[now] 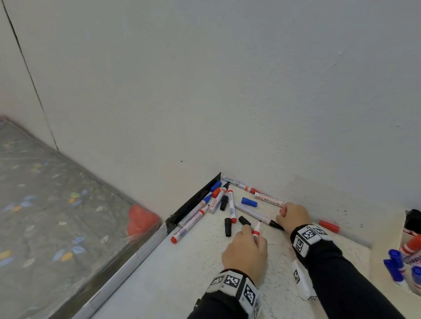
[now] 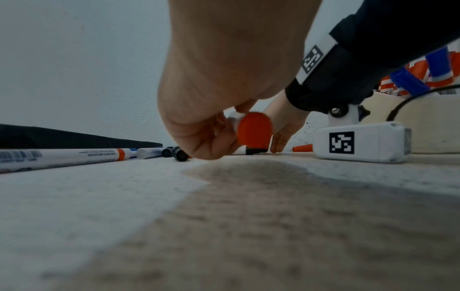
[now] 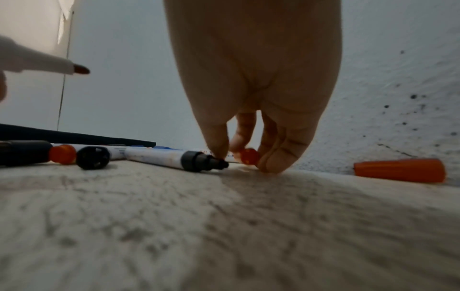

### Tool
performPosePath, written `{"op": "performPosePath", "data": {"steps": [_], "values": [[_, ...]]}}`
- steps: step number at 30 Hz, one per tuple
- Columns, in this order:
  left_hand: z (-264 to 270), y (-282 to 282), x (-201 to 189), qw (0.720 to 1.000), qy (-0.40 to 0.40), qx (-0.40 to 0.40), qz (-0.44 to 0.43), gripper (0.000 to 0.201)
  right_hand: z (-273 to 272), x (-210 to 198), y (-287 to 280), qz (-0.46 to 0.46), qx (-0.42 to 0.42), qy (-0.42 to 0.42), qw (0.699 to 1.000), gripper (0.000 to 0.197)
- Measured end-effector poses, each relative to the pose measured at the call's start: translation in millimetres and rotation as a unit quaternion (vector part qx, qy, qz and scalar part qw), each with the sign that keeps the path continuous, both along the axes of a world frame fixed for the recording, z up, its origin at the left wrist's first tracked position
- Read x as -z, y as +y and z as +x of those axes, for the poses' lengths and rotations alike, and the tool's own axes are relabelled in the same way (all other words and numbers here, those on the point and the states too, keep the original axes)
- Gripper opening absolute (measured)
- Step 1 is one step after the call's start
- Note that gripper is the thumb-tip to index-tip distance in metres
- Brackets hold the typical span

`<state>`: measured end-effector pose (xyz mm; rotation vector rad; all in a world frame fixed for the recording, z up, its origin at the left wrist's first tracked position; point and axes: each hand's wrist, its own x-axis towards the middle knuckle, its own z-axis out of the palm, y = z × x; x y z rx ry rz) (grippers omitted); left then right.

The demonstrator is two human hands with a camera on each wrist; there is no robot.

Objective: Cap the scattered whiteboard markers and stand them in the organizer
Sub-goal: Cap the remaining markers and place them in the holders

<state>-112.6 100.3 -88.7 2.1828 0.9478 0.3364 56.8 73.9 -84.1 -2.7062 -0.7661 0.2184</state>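
Note:
My left hand (image 1: pixel 249 236) grips an uncapped red marker (image 1: pixel 257 229), nib pointing away; its red butt end (image 2: pixel 254 130) faces the left wrist camera. My right hand (image 1: pixel 283 212) is down at the wall, thumb and fingers pinching a small red cap (image 3: pixel 248 156). Whether that cap sits on the white marker (image 1: pixel 268 199) lying there is hidden. An uncapped black marker (image 1: pixel 260 217) lies just left of the right hand. Several more markers (image 1: pixel 215 203) and loose black caps (image 1: pixel 228 227) lie in the table's corner. The beige organizer (image 1: pixel 384 266) stands at the right, holding capped markers.
A loose red cap (image 1: pixel 329 226) lies by the wall right of my right hand, and a blue cap (image 1: pixel 249 202) lies among the markers. A white tagged block (image 1: pixel 303 284) rests under my right forearm. A black strip (image 1: pixel 195 199) lines the table's left edge, with a mattress below.

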Motion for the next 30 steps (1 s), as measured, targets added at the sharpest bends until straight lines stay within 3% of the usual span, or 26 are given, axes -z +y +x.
{"op": "performPosePath", "data": {"steps": [3, 5, 10, 13, 20, 23, 26, 30], "values": [[0.3, 0.3, -0.9, 1.000, 0.006, 0.017, -0.006, 0.034, -5.2, -6.5, -11.6, 0.099, 0.004, -0.011, 0.995, 0.006], [0.2, 0.7, -1.4, 1.000, 0.011, 0.026, -0.004, 0.036, -11.9, -14.4, -18.4, 0.150, -0.039, 0.020, 0.988, 0.001], [-2.2, -0.1, -1.7, 0.998, -0.022, 0.051, 0.000, 0.038, -30.4, -31.7, -42.7, 0.228, -0.132, 0.080, 0.962, 0.022], [-2.9, -1.0, -1.6, 0.997, -0.037, 0.074, -0.001, 0.037, -41.5, -35.7, -56.5, 0.223, -0.148, 0.095, 0.959, 0.016], [-4.0, -1.8, -0.1, 0.992, -0.058, 0.109, 0.017, 0.037, -51.5, -36.6, -80.3, 0.192, -0.185, 0.095, 0.959, 0.023], [-2.6, -4.0, -2.6, 0.987, -0.099, 0.123, -0.009, 0.029, -57.2, -34.3, -83.9, 0.188, -0.141, 0.095, 0.967, 0.007], [-2.3, -7.4, -2.6, 0.976, -0.150, 0.155, -0.037, 0.011, -67.0, -34.0, -83.7, 0.122, -0.093, 0.074, 0.985, 0.034], [-3.0, -10.5, -2.7, 0.966, -0.167, 0.181, -0.078, 0.027, -82.9, -32.5, -81.6, 0.128, -0.043, 0.023, 0.991, 0.048]]}}
